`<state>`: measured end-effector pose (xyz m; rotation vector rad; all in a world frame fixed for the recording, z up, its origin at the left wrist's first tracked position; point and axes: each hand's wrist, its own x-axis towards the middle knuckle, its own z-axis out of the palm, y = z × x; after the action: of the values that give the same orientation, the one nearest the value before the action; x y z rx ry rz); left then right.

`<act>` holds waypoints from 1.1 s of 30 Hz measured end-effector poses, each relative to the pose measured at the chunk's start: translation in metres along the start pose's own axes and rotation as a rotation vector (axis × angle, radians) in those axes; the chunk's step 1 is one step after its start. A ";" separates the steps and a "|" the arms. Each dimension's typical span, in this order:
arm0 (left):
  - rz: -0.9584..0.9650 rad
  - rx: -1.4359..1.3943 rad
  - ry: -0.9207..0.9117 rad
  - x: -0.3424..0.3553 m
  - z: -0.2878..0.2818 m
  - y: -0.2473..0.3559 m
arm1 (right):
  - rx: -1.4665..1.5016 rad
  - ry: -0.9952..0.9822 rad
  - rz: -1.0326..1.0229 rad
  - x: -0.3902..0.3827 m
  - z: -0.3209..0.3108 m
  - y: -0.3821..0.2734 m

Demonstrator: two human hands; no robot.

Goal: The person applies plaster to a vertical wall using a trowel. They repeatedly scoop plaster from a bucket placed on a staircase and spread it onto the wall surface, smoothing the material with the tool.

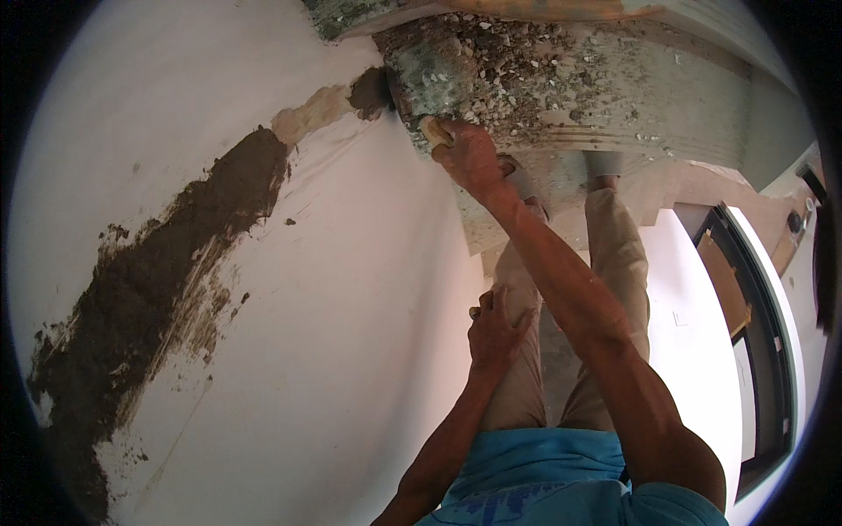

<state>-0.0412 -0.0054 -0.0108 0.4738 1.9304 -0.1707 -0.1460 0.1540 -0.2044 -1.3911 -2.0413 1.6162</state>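
Note:
My right hand point(469, 158) reaches forward, its fingers wrapped round a tool with a pale yellowish, rounded handle point(433, 131). The working end of that tool is hidden, so its kind does not show. It is held where the white wall meets the rubble-covered step. Lower down, my left hand point(498, 337) is against my left trouser leg, fingers curled in. A small yellowish bit shows at its fingertips, too small to name. A long band of dark, wet mortar point(175, 254) runs slantwise up the wall, with a lighter patch point(311, 114) near its upper end.
Broken plaster and grit point(517, 70) lie thickly on the pale stone step point(684, 105). My feet stand at its near edge. On the right, a dark-framed opening point(763, 351) is set into the white wall, with a brown panel point(726, 276) in it.

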 end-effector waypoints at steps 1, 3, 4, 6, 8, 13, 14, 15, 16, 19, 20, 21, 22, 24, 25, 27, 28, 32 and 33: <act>-0.001 -0.011 -0.006 0.000 0.000 0.001 | 0.003 -0.004 -0.007 -0.002 -0.001 -0.001; -0.007 -0.032 -0.019 0.000 0.001 -0.001 | 0.011 -0.015 -0.014 -0.005 -0.003 -0.011; -0.011 -0.035 -0.024 0.000 0.001 -0.002 | 0.015 -0.020 -0.014 -0.007 -0.005 -0.016; -0.016 -0.040 -0.034 0.001 0.001 -0.002 | 0.018 -0.005 -0.038 -0.010 -0.008 -0.021; 0.014 -0.020 -0.014 0.002 0.004 -0.005 | 0.017 0.031 -0.082 -0.015 -0.010 -0.024; 0.029 0.013 -0.003 0.003 0.005 -0.006 | 0.123 -0.002 -0.026 -0.037 -0.025 -0.038; 0.034 0.007 0.004 0.003 0.004 -0.006 | 0.166 -0.030 0.011 -0.040 -0.029 -0.042; 0.038 0.000 0.010 0.003 0.004 -0.006 | 0.164 -0.018 0.061 -0.043 -0.031 -0.040; 0.027 -0.007 0.000 0.003 0.003 -0.006 | 0.162 -0.009 0.111 -0.047 -0.033 -0.036; 0.013 -0.009 -0.012 0.003 0.003 -0.004 | 0.112 0.047 0.126 -0.044 -0.025 -0.016; 0.016 -0.002 -0.003 0.003 0.005 -0.006 | 0.087 0.066 0.111 -0.039 -0.023 -0.014; 0.019 0.006 0.005 0.003 0.006 -0.007 | 0.091 0.025 0.125 -0.035 -0.022 -0.012; 0.029 -0.007 0.008 0.003 0.007 -0.009 | 0.094 -0.017 0.139 -0.030 -0.020 -0.011; 0.050 -0.033 0.017 0.003 0.008 -0.009 | 0.087 -0.012 0.089 -0.029 -0.013 -0.013; 0.045 -0.017 0.013 0.002 0.008 -0.010 | 0.076 0.035 0.027 -0.031 -0.006 -0.017; 0.035 0.004 0.008 0.002 0.008 -0.009 | 0.083 0.065 -0.020 -0.035 -0.003 -0.029; 0.019 0.012 -0.013 0.003 0.008 -0.008 | 0.105 0.053 -0.003 -0.041 -0.005 -0.034; 0.022 -0.014 0.004 0.004 0.008 -0.008 | 0.216 0.033 0.040 -0.057 -0.026 -0.045; 0.040 -0.032 0.032 0.003 0.009 -0.008 | 0.246 0.047 0.074 -0.057 -0.030 -0.042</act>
<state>-0.0383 -0.0149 -0.0183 0.4957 1.9501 -0.1069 -0.1186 0.1325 -0.1355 -1.4150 -1.7157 1.7759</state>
